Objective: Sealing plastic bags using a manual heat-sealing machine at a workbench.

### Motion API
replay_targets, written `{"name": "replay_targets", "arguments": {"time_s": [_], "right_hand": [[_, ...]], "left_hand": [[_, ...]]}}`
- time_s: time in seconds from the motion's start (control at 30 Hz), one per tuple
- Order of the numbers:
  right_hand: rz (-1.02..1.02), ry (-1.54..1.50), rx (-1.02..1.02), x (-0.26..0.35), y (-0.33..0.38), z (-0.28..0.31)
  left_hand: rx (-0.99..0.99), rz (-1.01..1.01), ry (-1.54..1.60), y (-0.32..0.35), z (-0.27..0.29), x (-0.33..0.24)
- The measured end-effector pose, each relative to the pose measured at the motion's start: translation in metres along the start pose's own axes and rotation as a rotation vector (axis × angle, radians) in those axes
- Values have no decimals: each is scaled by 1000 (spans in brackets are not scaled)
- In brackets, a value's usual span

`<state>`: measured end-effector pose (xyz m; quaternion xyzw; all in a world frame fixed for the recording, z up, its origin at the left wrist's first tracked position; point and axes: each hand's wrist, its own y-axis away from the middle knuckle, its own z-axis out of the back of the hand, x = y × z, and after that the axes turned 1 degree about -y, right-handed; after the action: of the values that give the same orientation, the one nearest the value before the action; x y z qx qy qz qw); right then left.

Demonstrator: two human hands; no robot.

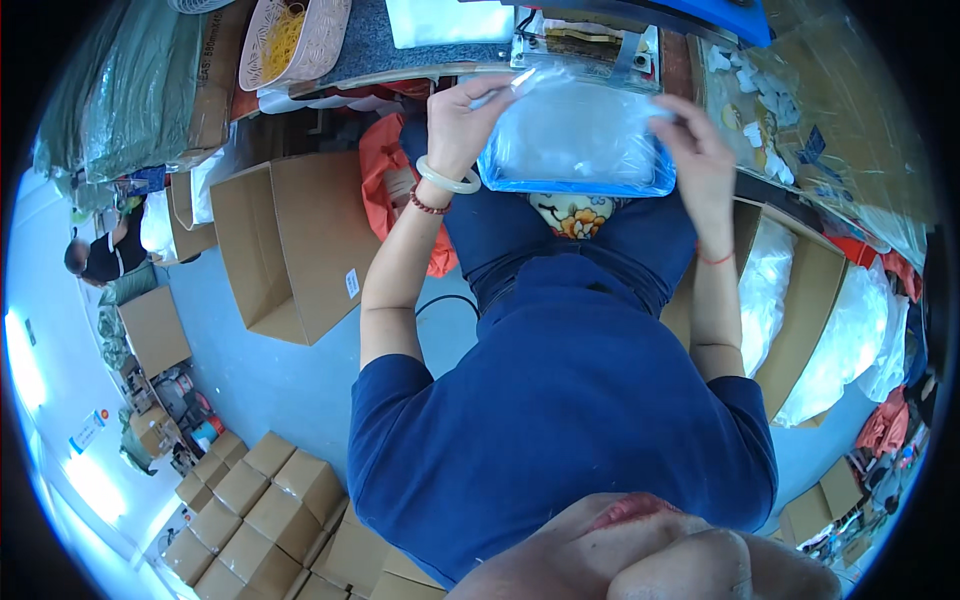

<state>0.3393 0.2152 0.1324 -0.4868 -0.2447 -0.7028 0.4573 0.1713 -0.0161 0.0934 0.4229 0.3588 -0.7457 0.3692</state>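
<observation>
Closest to the camera is the person's dark blue shirt (560,420), filling the middle of the view, with both bare forearms running up from it toward the bench (420,50) at the top edge.

Both hands are closed on a clear plastic bag (575,140) with a blue lower edge, held up between the lap and the front of the bench. The left hand (462,115), with a pale bangle and a red bead bracelet at its wrist, pinches the bag's upper left corner between fingertips and thumb. The right hand (700,150), with a thin red cord at the wrist, grips the right side, fingers curled over the edge. The bag's long axis runs left to right, so it spans the gap between the two hands, each at one end, neither clearly nearer. It hangs flat, facing the camera, its blue edge toward the person and its upper edge toward the bench.

What is inside the bag is hard to make out: something pale shows through the glare. The machine part (585,45) on the bench just behind the bag is partly covered by it and cut off above. A patterned cushion (575,215) peeks out below the bag.

An open cardboard box (290,240) stands on the floor to the left, and another box (800,300) with white plastic bags stands to the right.
</observation>
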Motion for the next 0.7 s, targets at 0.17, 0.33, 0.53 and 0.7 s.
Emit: {"name": "replay_targets", "arguments": {"time_s": [0.17, 0.33, 0.53, 0.7], "right_hand": [[331, -136, -77, 33, -20, -14], [398, 7, 54, 51, -33, -3], [156, 171, 553, 34, -50, 1], [234, 587, -81, 13, -56, 24]], "left_hand": [[268, 256, 301, 5, -12, -33], [441, 231, 331, -2, -7, -41], [833, 479, 543, -5, -18, -15], [608, 712, 1049, -35, -49, 12]]}}
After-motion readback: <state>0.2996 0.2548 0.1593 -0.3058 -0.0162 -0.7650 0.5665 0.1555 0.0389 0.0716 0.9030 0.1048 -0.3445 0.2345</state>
